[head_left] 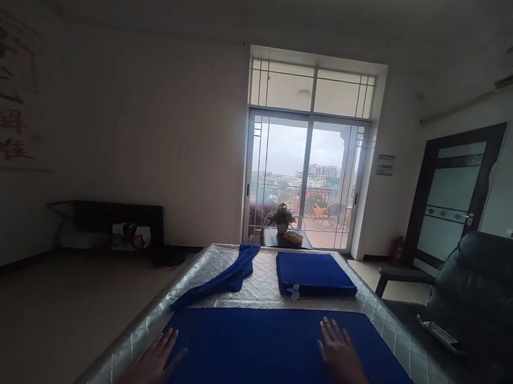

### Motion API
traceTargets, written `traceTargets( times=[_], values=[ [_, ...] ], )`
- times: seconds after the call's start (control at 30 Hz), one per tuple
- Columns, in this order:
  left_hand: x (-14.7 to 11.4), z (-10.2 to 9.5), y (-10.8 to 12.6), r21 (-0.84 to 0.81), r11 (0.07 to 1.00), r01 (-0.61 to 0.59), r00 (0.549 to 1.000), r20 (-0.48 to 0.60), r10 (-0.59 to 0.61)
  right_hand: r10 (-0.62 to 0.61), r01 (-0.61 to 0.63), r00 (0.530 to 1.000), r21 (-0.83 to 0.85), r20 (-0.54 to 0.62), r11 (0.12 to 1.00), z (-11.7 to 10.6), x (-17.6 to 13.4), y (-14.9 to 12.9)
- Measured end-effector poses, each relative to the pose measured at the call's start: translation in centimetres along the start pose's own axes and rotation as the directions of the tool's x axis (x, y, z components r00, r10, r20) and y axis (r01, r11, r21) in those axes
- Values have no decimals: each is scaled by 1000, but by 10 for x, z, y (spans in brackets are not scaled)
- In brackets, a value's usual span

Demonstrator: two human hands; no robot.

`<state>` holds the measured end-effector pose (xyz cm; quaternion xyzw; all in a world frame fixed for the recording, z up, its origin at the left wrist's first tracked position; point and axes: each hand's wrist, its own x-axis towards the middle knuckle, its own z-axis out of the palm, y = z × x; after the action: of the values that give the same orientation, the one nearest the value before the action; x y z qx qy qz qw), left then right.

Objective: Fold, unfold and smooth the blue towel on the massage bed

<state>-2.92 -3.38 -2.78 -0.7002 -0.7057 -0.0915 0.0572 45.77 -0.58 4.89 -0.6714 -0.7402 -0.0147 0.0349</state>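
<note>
A blue cloth lies spread flat over the near part of a table with a silvery quilted cover. On its left edge rests my left hand, fingers stretched out and thumb apart. My right hand lies flat on the cloth toward its far right side, fingers extended. Beyond the cloth, to the right, sits a folded stack of blue cloth with a white tag at its front edge. A crumpled blue cloth stretches along the far left of the table.
Behind the table stands a small dark table with a potted plant, before a sliding glass door. A black leather armchair is close on the right. A low dark bench stands against the left wall.
</note>
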Motion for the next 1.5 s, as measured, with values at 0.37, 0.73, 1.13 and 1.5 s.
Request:
traceTargets(
  times=[0.37, 0.73, 1.13, 1.5],
  values=[
    [1, 4, -4, -55, 997, 46, 996, 83, -42, -283, 231, 951, 320, 127, 919, 13, -33, -73],
    [0, 4, -6, -49, 997, 59, 992, 116, -53, 116, -121, 991, 74, 66, 990, 48, -31, 125],
    [-6, -16, -2, 64, 993, 104, 994, -27, -102, 232, -233, 972, 90, 30, 968, 56, -29, 165],
    [-19, -30, 222, -264, 851, -454, 861, 116, 495, 242, -243, 970, 83, 22, 966, 54, -31, 161]
  ],
)
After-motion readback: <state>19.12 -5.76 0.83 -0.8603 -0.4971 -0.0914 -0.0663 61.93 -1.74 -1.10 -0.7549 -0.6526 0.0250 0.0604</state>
